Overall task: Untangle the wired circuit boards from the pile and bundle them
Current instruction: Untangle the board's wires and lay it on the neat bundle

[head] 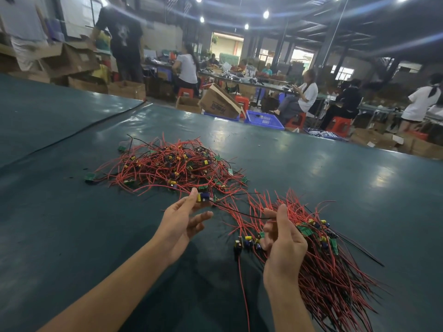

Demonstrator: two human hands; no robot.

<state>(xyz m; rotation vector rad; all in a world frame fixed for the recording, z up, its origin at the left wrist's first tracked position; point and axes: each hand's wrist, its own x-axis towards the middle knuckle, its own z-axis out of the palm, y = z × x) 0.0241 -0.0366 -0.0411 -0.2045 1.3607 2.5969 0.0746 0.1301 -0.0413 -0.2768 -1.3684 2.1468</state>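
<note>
My left hand (181, 222) pinches one circuit board (203, 197) thumb-to-index, other fingers loose. Right hand (284, 240) curls on its black wire (239, 212), against the bundle (323, 255). Tangled pile (172, 164) lies ahead on the green table (311, 164).

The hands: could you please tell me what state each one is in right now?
Left hand: pinches a small circuit board between thumb and forefinger.
Right hand: fingers curled, grips the bundle of wired boards.

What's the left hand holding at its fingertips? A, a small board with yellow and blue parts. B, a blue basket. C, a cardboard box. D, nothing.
A: the left hand pinches a small board with yellow and blue parts, near the tangled pile; its black wire runs to the right hand.
</note>
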